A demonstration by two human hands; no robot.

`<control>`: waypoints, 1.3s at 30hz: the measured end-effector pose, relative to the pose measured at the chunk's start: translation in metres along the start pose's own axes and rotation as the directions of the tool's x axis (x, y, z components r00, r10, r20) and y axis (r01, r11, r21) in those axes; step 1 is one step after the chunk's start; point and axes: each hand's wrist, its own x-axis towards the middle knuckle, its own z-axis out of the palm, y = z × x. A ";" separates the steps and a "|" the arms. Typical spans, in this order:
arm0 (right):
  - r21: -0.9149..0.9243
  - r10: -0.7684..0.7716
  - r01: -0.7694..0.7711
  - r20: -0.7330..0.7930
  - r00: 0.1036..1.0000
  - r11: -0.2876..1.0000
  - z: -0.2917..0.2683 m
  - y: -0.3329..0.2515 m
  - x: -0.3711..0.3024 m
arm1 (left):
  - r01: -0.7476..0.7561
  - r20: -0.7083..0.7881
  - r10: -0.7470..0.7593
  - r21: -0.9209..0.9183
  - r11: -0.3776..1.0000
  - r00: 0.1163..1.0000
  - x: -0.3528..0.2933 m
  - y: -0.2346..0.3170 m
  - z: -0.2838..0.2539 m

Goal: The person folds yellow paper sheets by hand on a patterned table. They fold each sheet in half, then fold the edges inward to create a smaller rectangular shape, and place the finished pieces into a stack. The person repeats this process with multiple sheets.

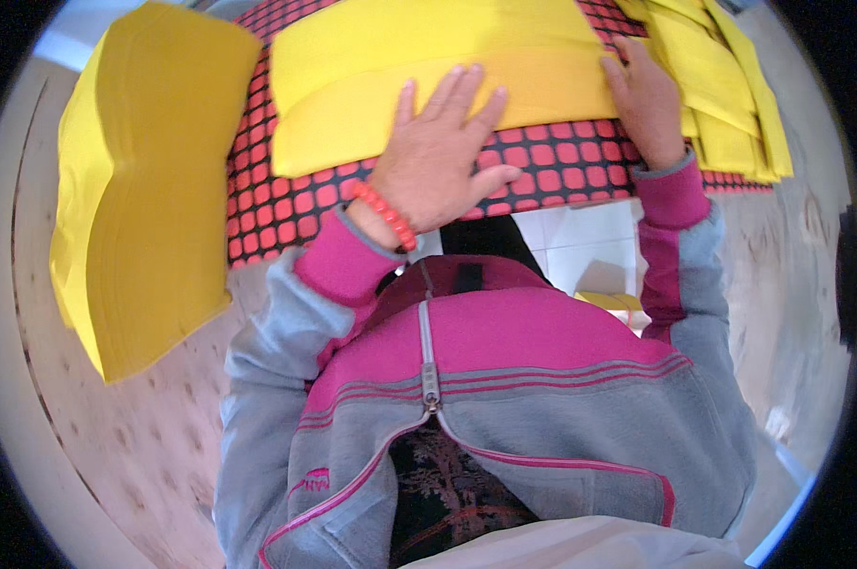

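A yellow cloth (353,62) lies in front of me, with a folded strip along its near edge. My left hand (435,152), with a red bead bracelet (384,214) at the wrist, rests on that strip with fingers spread flat and the thumb out to the side. At the cloth's right end is my right hand (648,102), its thumb and fingertips on the edge and the fingers apart. Whether it pinches any of the fabric does not show. Beneath the cloth is a red and black checked cover (286,209).
A tall stack of yellow cloths (154,180) stands at the left on the pale wooden table (154,417). More folded yellow cloths (713,85) are piled loosely at the far right. Below the near edge, pale floor tiles (580,237) show.
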 end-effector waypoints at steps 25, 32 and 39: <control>0.158 -0.245 0.206 0.289 0.926 0.966 -0.038 -0.103 -0.057 | -0.012 0.061 0.011 0.013 1.000 0.998 0.000 0.000 -0.005; -0.063 -0.084 0.107 0.289 0.954 0.992 -0.061 -0.054 -0.067 | -0.007 0.007 0.007 0.010 1.000 1.000 -0.002 0.002 -0.006; -0.033 -0.100 0.105 0.128 0.987 0.994 -0.061 -0.089 -0.068 | 0.012 0.025 -0.013 0.009 1.000 1.000 -0.002 0.001 -0.006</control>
